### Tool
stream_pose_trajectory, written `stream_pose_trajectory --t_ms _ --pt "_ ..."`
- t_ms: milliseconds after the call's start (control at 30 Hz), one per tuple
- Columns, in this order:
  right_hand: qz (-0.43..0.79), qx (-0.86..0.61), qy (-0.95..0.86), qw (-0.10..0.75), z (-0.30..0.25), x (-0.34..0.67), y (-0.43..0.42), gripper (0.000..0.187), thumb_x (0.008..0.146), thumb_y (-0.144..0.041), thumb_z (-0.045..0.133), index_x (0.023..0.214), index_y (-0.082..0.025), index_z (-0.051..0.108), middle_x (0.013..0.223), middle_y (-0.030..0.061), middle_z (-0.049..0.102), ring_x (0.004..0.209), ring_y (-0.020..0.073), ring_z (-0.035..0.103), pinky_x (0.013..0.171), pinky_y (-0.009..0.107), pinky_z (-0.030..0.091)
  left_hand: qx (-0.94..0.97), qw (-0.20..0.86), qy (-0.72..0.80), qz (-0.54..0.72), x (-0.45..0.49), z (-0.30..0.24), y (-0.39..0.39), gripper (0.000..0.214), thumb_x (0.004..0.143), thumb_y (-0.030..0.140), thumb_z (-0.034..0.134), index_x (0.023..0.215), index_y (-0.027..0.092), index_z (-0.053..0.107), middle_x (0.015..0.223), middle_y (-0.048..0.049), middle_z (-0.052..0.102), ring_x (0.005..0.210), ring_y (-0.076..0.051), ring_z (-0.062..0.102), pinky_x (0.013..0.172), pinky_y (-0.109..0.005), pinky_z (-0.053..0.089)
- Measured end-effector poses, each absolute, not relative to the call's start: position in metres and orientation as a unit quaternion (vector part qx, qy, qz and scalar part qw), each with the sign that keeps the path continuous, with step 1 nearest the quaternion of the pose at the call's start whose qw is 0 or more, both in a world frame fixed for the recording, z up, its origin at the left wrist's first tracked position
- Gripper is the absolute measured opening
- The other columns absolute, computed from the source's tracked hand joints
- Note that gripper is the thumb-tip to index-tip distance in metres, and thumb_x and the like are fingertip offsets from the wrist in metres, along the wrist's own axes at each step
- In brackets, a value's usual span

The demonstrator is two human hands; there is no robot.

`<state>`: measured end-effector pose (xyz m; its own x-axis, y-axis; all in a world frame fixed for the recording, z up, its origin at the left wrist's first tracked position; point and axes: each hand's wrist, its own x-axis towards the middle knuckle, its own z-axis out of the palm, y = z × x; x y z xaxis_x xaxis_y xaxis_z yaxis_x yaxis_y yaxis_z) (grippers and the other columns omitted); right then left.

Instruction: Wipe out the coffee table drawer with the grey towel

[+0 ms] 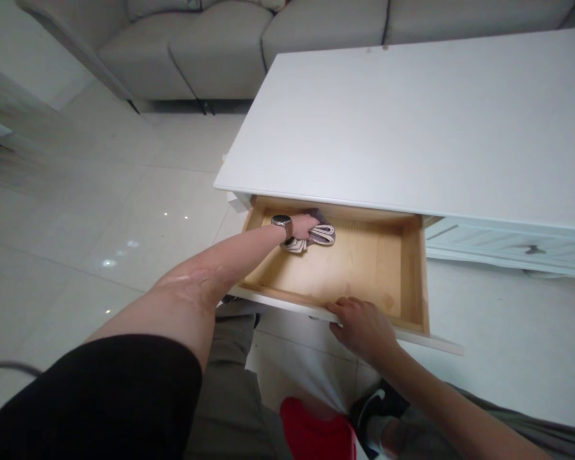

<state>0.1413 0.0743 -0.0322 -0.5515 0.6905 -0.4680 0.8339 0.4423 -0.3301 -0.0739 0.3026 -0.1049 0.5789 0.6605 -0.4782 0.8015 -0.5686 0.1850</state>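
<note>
Reaching in from the lower left of the head view, the person's left hand (305, 226) is closing around a crumpled grey-and-white cloth (322, 235) and pressing it onto the floor of the open drawer (364, 268). The cloth is lying in the drawer's far left corner, close to the back wall, and the fingers curling over it in a firm grip are partly covering it. A watch (282, 221) with a dark band is sitting on that wrist, and a black sleeve (100, 396) is covering the upper arm at the bottom left.

The right hand (363, 327) is resting on the drawer's near front edge, towards the middle. Its fingers are hooking over the rim into the pale wooden interior, so it is gripping the edge rather than lying flat. The two hands are well apart, with bare drawer bottom between them.

The drawer is standing open under a white table (412, 121), whose top is filling the upper right. To the right, a second drawer front (508, 246) is sitting shut. Beyond the table, a grey sofa (220, 51) is standing on the glossy tiled floor (124, 211). Below the drawer, grey trousers (230, 383), a red object (316, 434) and a dark shoe (376, 406) are showing.
</note>
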Motion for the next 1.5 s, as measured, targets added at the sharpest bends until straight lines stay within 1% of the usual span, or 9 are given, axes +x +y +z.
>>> stream_pose_trajectory --t_ms 200,433,700,900,1067,1167,1300,1400,1500 --pt "-0.269 0.456 0.838 0.135 -0.032 0.142 0.075 0.035 0.09 -0.028 0.058 0.122 -0.026 0.071 0.105 0.0076 0.073 0.101 0.0257 0.068 0.083 0.036 0.049 0.867 0.197 0.414 -0.198 -0.061 -0.103 0.308 0.036 0.079 0.031 0.076 0.113 0.019 0.072 0.114 -0.0092 0.076 0.106 -0.022 0.07 0.091 -0.023 0.051" --pt "-0.271 0.46 0.832 0.15 -0.032 0.141 0.075 0.037 0.091 -0.029 0.058 0.126 -0.027 0.069 0.108 0.0081 0.073 0.104 0.0249 0.067 0.085 0.035 0.049 0.877 0.174 0.401 -0.198 -0.057 -0.103 0.306 0.043 0.082 0.035 0.073 0.121 0.018 0.068 0.121 -0.0118 0.073 0.11 -0.023 0.069 0.093 -0.024 0.051" --pt "-0.267 0.454 0.836 0.154 -0.031 0.14 0.075 0.035 0.09 -0.029 0.059 0.124 -0.025 0.069 0.107 0.0079 0.073 0.102 0.0252 0.068 0.083 0.035 0.05 0.9 0.122 0.363 -0.207 -0.037 -0.108 0.288 0.049 0.087 0.028 0.064 0.133 0.015 0.056 0.125 -0.0185 0.07 0.113 -0.03 0.068 0.096 -0.035 0.05" --pt "-0.278 0.456 0.829 0.165 -0.028 0.139 0.076 0.038 0.091 -0.029 0.058 0.128 -0.026 0.068 0.112 0.009 0.072 0.105 0.0253 0.067 0.086 0.035 0.049 0.915 0.127 0.344 -0.169 -0.028 -0.111 0.278 0.051 0.094 0.023 0.048 0.145 0.021 0.044 0.123 -0.0178 0.07 0.104 -0.031 0.069 0.085 -0.037 0.049" --pt "-0.282 0.453 0.83 0.163 -0.029 0.141 0.076 0.042 0.091 -0.028 0.059 0.132 -0.026 0.066 0.112 0.0089 0.072 0.104 0.0253 0.067 0.085 0.034 0.049 0.94 0.144 0.268 -0.155 -0.016 -0.119 0.266 0.065 0.089 0.026 0.057 0.152 0.028 0.04 0.123 -0.0148 0.069 0.099 -0.028 0.068 0.083 -0.035 0.047" --pt "-0.283 0.454 0.831 0.154 -0.029 0.142 0.075 0.039 0.09 -0.029 0.06 0.128 -0.026 0.068 0.109 0.008 0.073 0.1 0.0255 0.068 0.083 0.035 0.05 0.959 0.151 0.188 -0.147 -0.005 -0.12 0.249 0.075 0.084 0.027 0.061 0.155 0.038 0.037 0.128 -0.0117 0.065 0.1 -0.028 0.067 0.082 -0.035 0.048" --pt "-0.287 0.448 0.833 0.149 -0.029 0.142 0.077 0.037 0.09 -0.029 0.06 0.126 -0.024 0.069 0.111 0.0085 0.072 0.105 0.026 0.066 0.086 0.035 0.05 0.969 0.185 0.1 -0.132 0.003 -0.12 0.221 0.073 0.083 0.026 0.063 0.149 0.051 0.044 0.126 -0.0069 0.063 0.106 -0.026 0.065 0.081 -0.034 0.049" --pt "-0.291 0.45 0.829 0.16 -0.029 0.141 0.078 0.038 0.09 -0.028 0.059 0.127 -0.024 0.069 0.116 0.0101 0.071 0.111 0.0261 0.064 0.09 0.035 0.049 0.967 0.215 0.063 -0.118 0.003 -0.122 0.207 0.065 0.082 0.028 0.067 0.142 0.05 0.055 0.121 -0.0072 0.065 0.108 -0.026 0.064 0.077 -0.032 0.049" --pt "-0.295 0.447 0.828 0.165 -0.028 0.141 0.078 0.041 0.09 -0.027 0.058 0.13 -0.024 0.068 0.124 0.0115 0.069 0.12 0.0269 0.06 0.094 0.035 0.048 0.966 0.234 0.056 -0.1 -0.002 -0.123 0.2 0.047 0.083 0.034 0.069 0.128 0.046 0.068 0.116 -0.0065 0.068 0.103 -0.024 0.066 0.073 -0.031 0.049"
